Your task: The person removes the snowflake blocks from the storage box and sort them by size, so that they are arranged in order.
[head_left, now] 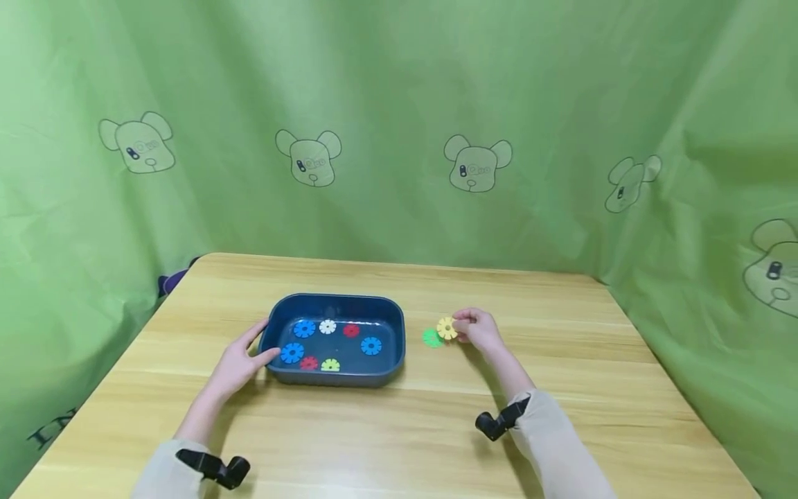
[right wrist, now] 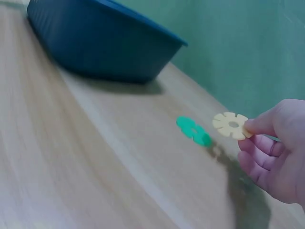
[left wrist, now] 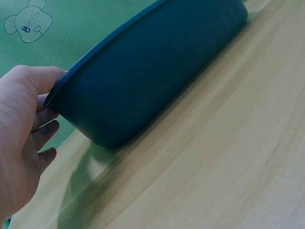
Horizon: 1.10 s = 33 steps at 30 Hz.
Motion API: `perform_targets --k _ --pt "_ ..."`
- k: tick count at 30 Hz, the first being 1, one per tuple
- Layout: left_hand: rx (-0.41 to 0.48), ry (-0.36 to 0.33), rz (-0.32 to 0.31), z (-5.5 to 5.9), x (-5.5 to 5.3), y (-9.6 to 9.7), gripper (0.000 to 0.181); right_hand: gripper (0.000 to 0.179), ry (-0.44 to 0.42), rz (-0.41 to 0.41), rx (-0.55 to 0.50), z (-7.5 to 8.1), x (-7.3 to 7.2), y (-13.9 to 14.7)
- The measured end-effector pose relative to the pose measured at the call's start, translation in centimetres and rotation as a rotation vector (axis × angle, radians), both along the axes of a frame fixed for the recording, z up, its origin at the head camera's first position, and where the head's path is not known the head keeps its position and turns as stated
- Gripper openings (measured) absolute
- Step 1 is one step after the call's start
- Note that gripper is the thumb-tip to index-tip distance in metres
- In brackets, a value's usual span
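Between the thumb and fingers of my right hand is a yellow snowflake-shaped plastic disc, pinched at its edge and raised above the table. Just left of it a green snowflake disc lies flat on the wood. My left hand grips the left end of a dark blue basin, thumb over the rim and fingers outside. Inside the basin lie several discs, among them a blue disc, a white disc, a red disc and a yellow-green disc.
The basin stands on a light wooden table. Green curtain with bear-head drawings surrounds the table at the back and sides. A dark purple object shows beyond the table's back left corner.
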<state>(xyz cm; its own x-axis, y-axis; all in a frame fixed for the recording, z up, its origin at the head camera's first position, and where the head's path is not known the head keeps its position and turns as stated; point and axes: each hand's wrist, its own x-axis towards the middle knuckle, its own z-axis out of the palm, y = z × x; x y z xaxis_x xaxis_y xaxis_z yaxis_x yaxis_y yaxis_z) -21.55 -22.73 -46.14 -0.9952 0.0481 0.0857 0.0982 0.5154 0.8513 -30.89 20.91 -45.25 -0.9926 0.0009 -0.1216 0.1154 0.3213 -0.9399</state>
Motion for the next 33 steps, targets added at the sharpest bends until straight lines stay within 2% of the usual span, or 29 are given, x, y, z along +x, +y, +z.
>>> perform_targets --k 7,11,21,26,33 --pt "-0.004 -0.001 0.001 0.1 0.1 -0.1 0.067 0.020 0.060 -0.004 0.206 -1.6 0.2 1.0" --pt "-0.005 -0.006 0.004 0.1 0.2 -0.1 0.067 0.014 0.085 -0.007 0.278 -2.2 0.2 1.2" --pt "-0.004 -0.022 0.005 0.1 0.1 0.0 0.068 0.012 0.153 0.001 0.451 -2.0 0.6 1.3" --pt "0.003 -0.030 0.006 0.2 0.1 0.0 0.068 0.012 0.179 0.008 0.490 -2.0 0.7 1.3" --pt "0.000 -0.024 0.003 0.1 0.1 0.0 0.068 0.013 0.192 0.000 0.496 -2.3 0.8 1.4"
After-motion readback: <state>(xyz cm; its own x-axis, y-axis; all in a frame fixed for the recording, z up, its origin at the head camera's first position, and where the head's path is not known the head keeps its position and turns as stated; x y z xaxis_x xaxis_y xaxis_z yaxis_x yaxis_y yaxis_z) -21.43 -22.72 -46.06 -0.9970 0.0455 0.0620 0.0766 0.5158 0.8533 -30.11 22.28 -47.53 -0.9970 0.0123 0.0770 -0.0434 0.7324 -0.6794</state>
